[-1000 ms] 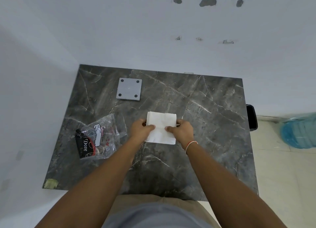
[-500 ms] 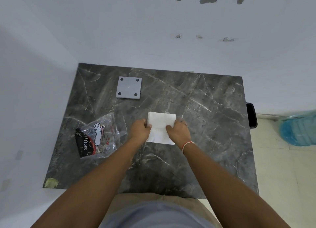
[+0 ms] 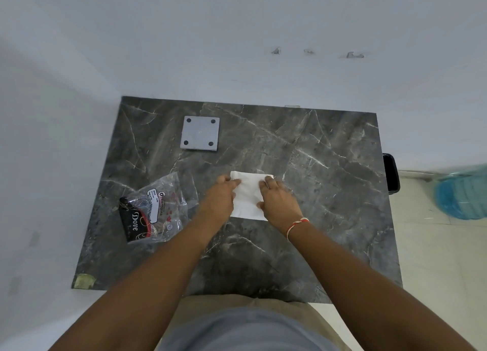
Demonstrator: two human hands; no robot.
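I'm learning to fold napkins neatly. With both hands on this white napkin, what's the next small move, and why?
Probably press and smooth the white napkin flat to set its crease: the left hand and right hand rest on its two sides, and it appears to lie folded on the marble table.

A single wide-angle camera rides on the person's head, tipped steeply down and forward over the dark marble tabletop (image 3: 329, 192), white wall (image 3: 237, 47) beyond. It sits close: both forearms run in from the bottom edge, left hand (image 3: 218, 196) and right hand (image 3: 280, 201) meeting near mid-frame.
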